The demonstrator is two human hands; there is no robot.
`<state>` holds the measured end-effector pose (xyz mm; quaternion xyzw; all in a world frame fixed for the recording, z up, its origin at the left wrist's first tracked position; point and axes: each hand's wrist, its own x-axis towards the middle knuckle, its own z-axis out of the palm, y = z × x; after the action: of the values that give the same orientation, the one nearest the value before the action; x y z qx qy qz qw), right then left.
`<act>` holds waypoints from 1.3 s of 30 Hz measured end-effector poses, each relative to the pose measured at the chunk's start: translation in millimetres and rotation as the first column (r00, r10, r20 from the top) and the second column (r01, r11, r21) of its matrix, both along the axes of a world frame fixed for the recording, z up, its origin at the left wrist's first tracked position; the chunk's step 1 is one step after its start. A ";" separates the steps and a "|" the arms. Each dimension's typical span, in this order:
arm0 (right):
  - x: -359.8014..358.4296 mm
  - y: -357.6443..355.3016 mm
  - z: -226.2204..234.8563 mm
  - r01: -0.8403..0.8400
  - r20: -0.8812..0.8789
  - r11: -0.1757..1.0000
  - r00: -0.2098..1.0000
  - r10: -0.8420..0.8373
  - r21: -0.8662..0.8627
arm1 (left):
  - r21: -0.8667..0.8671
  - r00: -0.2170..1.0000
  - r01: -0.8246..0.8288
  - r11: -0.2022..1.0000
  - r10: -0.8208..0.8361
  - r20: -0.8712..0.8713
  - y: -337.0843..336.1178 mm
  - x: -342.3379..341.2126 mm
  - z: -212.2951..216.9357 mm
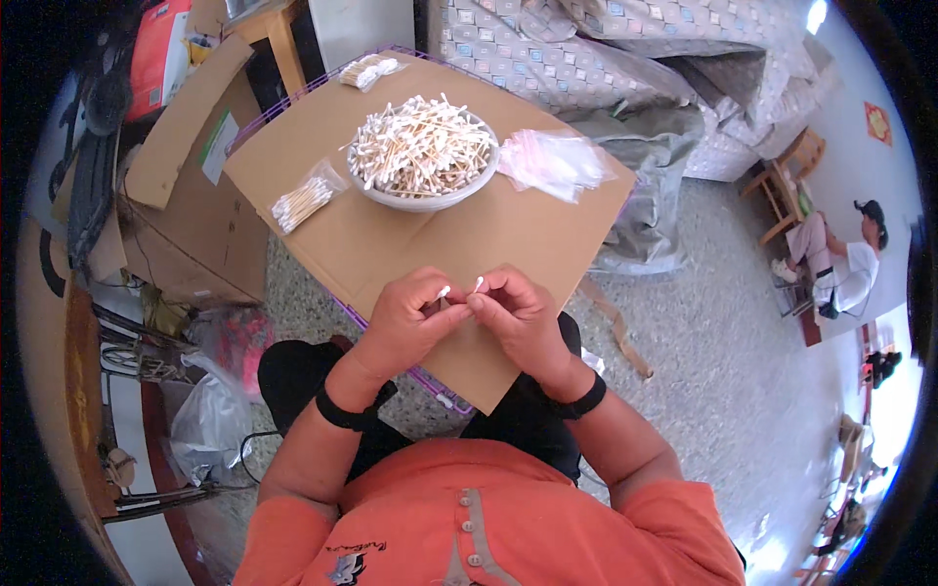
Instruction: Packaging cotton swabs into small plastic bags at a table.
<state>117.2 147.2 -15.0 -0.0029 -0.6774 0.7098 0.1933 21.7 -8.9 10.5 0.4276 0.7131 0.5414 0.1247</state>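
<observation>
My left hand (pixel 408 317) and my right hand (pixel 518 314) meet over the near part of a cardboard sheet (pixel 391 256). A white cotton tip of a cotton swab (pixel 445 291) pokes up from the closed fingers of my left hand. Between the thumb and forefinger of my right hand another swab tip (pixel 479 283) shows; the rest of both sticks is hidden. Beyond my hands stands a pale bowl (pixel 435 202) heaped with loose cotton swabs (pixel 420 146). A clear bag of swabs (pixel 305 200) lies to its left, and a second bundle of swabs (pixel 369 71) sits behind.
Flat clear plastic bags (pixel 555 164) lie right of the bowl. A large cardboard box (pixel 191 239) stands at the left, near a crumpled plastic bag (pixel 207 415) on the floor. Patterned covers (pixel 596 68) drape over something behind. Far right, a person (pixel 845 259) sits.
</observation>
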 end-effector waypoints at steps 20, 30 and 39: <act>-0.3 -11.3 11.9 0.034 0.119 0.970 0.991 -0.064 0.242 | 0.232 0.948 0.035 0.972 -0.106 0.300 -5.9 -7.8 -8.4; 0.7 -11.2 10.8 0.054 0.116 0.965 0.990 -0.086 0.255 | 0.227 0.957 0.067 0.972 -0.127 0.260 -5.0 -9.2 -9.7; 3.5 -14.3 19.8 0.031 0.189 0.933 0.976 -0.106 0.359 | 0.234 0.805 -0.037 0.972 -0.110 0.583 -14.1 -7.7 -11.8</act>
<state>120.7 132.8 4.8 -0.0652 -0.8098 0.5649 0.1444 14.0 -23.0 -1.3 0.2631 0.5614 0.7250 0.2999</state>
